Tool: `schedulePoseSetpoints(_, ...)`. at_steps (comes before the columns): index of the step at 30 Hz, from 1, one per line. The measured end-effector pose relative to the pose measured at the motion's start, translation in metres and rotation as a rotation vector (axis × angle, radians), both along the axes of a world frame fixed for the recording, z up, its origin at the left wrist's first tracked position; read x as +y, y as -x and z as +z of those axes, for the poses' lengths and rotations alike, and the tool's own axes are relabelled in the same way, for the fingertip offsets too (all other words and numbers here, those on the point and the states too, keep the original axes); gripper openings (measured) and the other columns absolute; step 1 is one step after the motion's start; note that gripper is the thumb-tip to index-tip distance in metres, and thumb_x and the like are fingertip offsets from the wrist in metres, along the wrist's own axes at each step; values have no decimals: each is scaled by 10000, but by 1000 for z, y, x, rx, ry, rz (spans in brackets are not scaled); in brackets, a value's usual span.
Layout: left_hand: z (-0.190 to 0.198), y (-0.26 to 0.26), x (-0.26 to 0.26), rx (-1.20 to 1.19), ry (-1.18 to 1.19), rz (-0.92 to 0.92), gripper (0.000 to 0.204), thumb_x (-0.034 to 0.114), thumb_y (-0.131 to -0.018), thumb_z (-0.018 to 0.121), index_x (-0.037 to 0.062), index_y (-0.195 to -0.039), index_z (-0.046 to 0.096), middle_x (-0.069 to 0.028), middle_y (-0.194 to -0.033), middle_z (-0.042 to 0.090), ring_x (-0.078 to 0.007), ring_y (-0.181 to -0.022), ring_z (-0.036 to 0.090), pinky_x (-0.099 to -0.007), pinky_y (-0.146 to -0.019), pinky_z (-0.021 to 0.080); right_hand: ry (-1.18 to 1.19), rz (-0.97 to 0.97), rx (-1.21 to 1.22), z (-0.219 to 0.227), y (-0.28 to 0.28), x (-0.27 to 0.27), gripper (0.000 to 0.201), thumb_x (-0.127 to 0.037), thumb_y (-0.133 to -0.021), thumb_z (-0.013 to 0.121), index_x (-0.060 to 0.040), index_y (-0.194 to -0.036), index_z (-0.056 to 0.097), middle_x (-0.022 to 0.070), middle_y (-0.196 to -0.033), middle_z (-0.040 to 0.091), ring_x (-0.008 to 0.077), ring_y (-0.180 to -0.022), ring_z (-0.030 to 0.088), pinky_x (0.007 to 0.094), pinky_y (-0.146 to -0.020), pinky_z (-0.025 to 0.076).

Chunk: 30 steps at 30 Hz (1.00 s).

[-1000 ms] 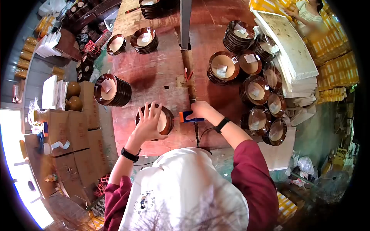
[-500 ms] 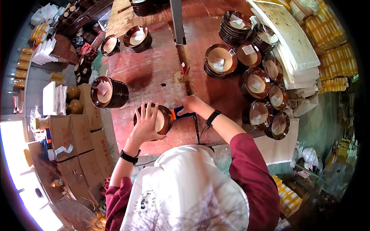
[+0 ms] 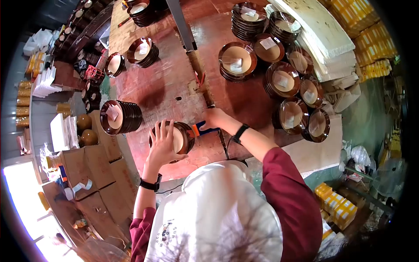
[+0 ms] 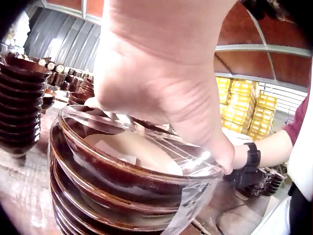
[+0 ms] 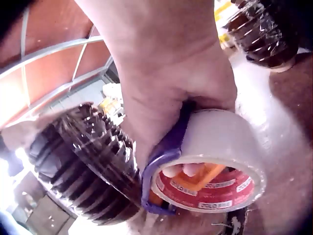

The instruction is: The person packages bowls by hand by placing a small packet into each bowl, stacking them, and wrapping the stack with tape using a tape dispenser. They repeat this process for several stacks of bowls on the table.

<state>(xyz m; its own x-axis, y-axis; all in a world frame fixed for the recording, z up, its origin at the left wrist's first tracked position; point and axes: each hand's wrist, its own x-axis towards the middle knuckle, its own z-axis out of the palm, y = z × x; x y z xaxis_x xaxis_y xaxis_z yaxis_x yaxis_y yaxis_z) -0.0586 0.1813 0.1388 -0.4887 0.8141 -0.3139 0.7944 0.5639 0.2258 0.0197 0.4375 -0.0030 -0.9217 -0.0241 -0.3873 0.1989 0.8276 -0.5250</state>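
A stack of glossy dark-brown bowls with cream centres (image 3: 178, 139), in clear film, stands tilted on the reddish table in the head view. My left hand (image 3: 162, 144) spreads across its mouth and holds the rim, thumb over the near side. In the left wrist view that thumb overlaps the rim of the top bowl (image 4: 112, 161); most fingers are hidden behind the palm. Against the stack's right side, my right hand (image 3: 217, 118) grips a blue-and-orange tape dispenser (image 3: 205, 129). In the right wrist view, its wide tape roll (image 5: 220, 137) has a red printed core.
Another bowl stack (image 3: 126, 117) stands left of my left hand. Several wrapped stacks (image 3: 283, 81) crowd the table's right side, beside white foam boards (image 3: 316, 30). A grey post (image 3: 181, 24) rises at the back. Cardboard boxes (image 3: 94, 170) stand off the table's left edge.
My right hand has moved left, bringing the tape dispenser against the bowl stack's side. The left hand has stayed on the rim. The head view has turned a little.
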Motion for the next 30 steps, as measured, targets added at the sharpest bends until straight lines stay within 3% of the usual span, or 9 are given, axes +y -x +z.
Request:
schedulePoseSetpoints(4, 4, 3, 3, 12, 71, 7, 1372, 580, -522, 921, 47, -1590, 243, -250, -1621, 234, -501, -1505, 173, -693, -1188, 145, -46, -195, -48, 45, -56, 34, 572, -557, -759, 740, 7, -852, 761, 234, -874, 729, 402, -845, 721, 472, -783, 580)
schedulePoseSetpoints(8, -3, -15, 49, 215, 50, -148, 976, 495, -799, 785, 12, -1529, 353, -255, -1576, 346, -444, -1488, 277, -598, -1230, 168, 90, -423, -13, 54, -143, 58, 624, -606, -780, 730, 17, -803, 755, 253, -832, 717, 401, -801, 719, 489, -729, 567)
schedulePoseSetpoints(9, 4, -30, 68, 249, 99, -309, 723, 378, -902, 690, 12, -1477, 452, -232, -1529, 430, -397, -1471, 342, -535, -1235, 197, 203, -560, -55, 64, -166, 56, 619, -591, -790, 746, 28, -802, 747, 232, -780, 713, 363, -732, 718, 464, -679, 560)
schedulePoseSetpoints(13, -95, -69, 96, 321, 676, -681, 523, 306, -993, 505, 8, -1418, 569, -188, -1513, 499, -341, -1460, 396, -472, -1209, 241, 502, -872, -39, 80, -238, 37, 577, -520, -830, 784, 53, -805, 725, 135, -646, 682, 208, -572, 666, 368, -550, 511)
schedulePoseSetpoints(18, -218, -79, 83, 430, 1157, -579, 563, 346, -1044, 429, 100, -1550, 420, -107, -1628, 366, -330, -1485, 352, -463, -1217, 199, 711, -1018, 82, 115, -273, 20, 435, -369, -890, 780, 64, -877, 737, 53, -696, 686, 95, -613, 612, 286, -559, 488)
schedulePoseSetpoints(26, -46, -94, 119, -109, 583, -356, 433, 338, -983, 518, 129, -1352, 603, -147, -1428, 581, -328, -1249, 598, -481, -1024, 481, 1006, -1045, 317, 150, -280, 19, 410, -390, -933, 754, 15, -878, 724, 7, -718, 667, 40, -596, 569, 210, -521, 428)
schedulePoseSetpoints(27, -26, -86, 116, -198, 444, -278, 418, 337, -975, 529, 133, -1327, 626, -152, -1403, 608, -327, -1220, 629, -484, -1000, 516, 1022, -1026, 328, 155, -278, 19, 426, -410, -933, 752, 9, -869, 720, 4, -710, 661, 39, -589, 567, 207, -516, 425)
schedulePoseSetpoints(28, -31, -71, 108, -183, 245, -150, 340, 378, -936, 586, 96, -1093, 692, -182, -1114, 703, -388, -903, 704, -491, -808, 575, 1037, -1006, 337, 158, -276, 19, 442, -431, -933, 751, 3, -861, 716, 1, -701, 655, 38, -581, 566, 205, -511, 422)
schedulePoseSetpoints(30, 13, -36, 87, -334, -281, 56, 283, 290, -956, 638, 55, -1107, 684, -201, -1135, 698, -393, -957, 690, -464, -818, 546, 1043, -999, 307, 164, -270, 15, 479, -474, -928, 745, -6, -834, 701, -6, -690, 647, 40, -568, 566, 207, -499, 417)
